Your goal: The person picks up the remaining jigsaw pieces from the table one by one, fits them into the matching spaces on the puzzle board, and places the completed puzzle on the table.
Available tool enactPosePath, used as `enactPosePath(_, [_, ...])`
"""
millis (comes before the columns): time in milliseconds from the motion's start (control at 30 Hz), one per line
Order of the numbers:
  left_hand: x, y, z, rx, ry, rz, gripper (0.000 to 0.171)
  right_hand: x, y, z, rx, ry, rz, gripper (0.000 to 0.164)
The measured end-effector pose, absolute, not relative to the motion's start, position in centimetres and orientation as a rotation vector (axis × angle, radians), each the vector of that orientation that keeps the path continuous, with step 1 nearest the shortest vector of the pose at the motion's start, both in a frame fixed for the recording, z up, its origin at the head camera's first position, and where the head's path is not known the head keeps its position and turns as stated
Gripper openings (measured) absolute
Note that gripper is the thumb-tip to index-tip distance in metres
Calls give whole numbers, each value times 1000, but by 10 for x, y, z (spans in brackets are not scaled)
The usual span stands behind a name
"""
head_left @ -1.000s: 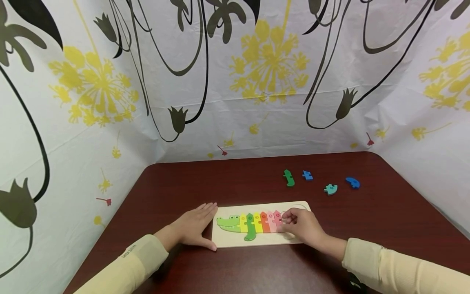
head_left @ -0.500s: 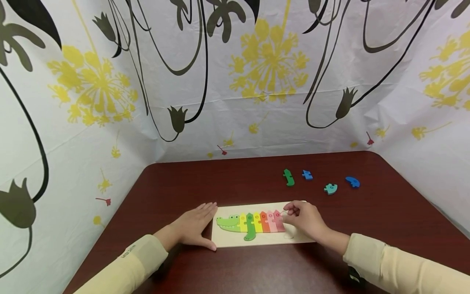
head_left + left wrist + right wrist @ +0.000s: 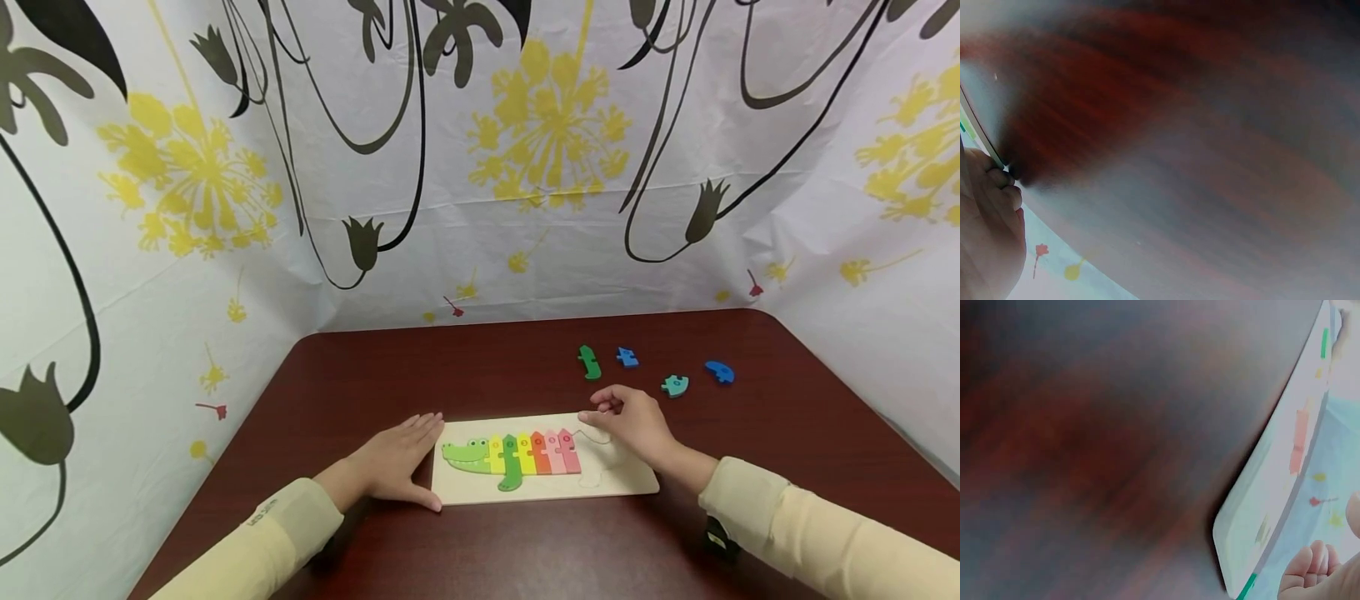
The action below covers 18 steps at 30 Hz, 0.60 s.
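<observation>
A pale wooden puzzle board (image 3: 472,493) lies in the middle of the table, holding a crocodile made of coloured pieces. Its green head piece (image 3: 467,455) is at the left, and a pink piece (image 3: 569,451) ends the row; bare outlines show to the right. My left hand (image 3: 397,462) rests at the board's left edge with straight fingers and spread thumb. Above the board's far right part is my right hand (image 3: 636,425), fingers loosely bent and nothing visible in them. In the right wrist view its fingertips (image 3: 1300,562) appear at the lower right.
Behind the board lie loose pieces: a green leg piece (image 3: 590,363), a small blue piece (image 3: 627,357), a teal piece (image 3: 676,386) and a curved blue piece (image 3: 721,372). A patterned cloth (image 3: 555,275) surrounds the dark red table (image 3: 420,375).
My right hand has lifted off the pink end of the row and moved away toward the board's far edge, uncovering the bare outlines. My left hand has stayed put.
</observation>
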State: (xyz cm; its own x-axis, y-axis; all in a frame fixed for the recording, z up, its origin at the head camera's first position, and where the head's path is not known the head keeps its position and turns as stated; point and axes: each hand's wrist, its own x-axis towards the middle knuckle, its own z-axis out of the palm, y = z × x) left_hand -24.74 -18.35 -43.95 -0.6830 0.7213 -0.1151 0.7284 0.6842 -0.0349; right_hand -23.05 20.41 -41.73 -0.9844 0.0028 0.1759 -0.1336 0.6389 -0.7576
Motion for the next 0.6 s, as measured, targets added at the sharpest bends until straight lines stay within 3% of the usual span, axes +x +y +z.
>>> enactPosePath(600, [-247,-183,-438,1208,2787,-105,122,-272,234,-420,116,-2720,1256,56])
